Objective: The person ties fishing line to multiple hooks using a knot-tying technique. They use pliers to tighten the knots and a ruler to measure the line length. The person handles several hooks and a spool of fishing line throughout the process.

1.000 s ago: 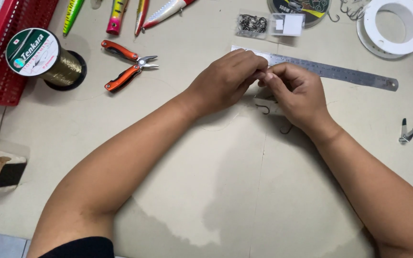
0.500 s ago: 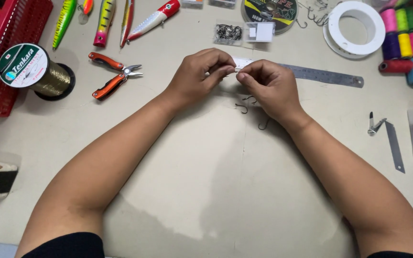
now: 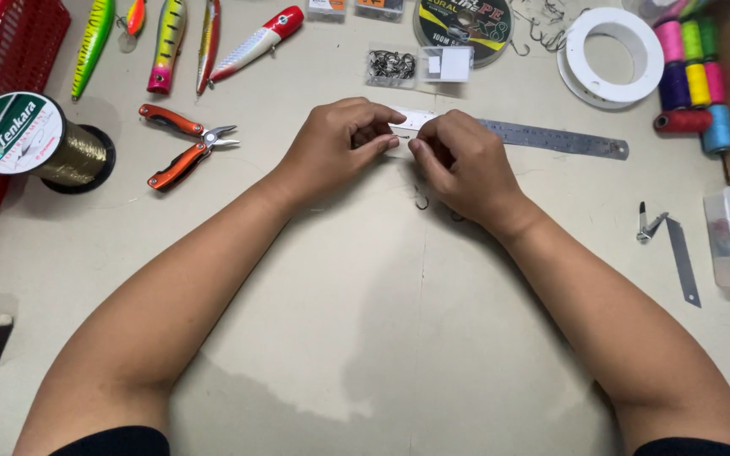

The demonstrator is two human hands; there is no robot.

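Spool (image 3: pixel 23 135) of gold line sits far left by the red basket (image 3: pixel 2 84), pliers (image 3: pixel 183 148) next to it, lures (image 3: pixel 171 42) up top. Mid-surface, left hand (image 3: pixel 331 148) and right hand (image 3: pixel 466 165) meet over the ruler (image 3: pixel 551 138), fingers of both pinched shut on a tiny hook (image 3: pixel 400 137), I think; it's too small to be sure. Loose hook (image 3: pixel 422 203) lies just under the hands. Risk, I'd say: the point jabs a fingertip if the pinch slips, or the hook drops among the spares.
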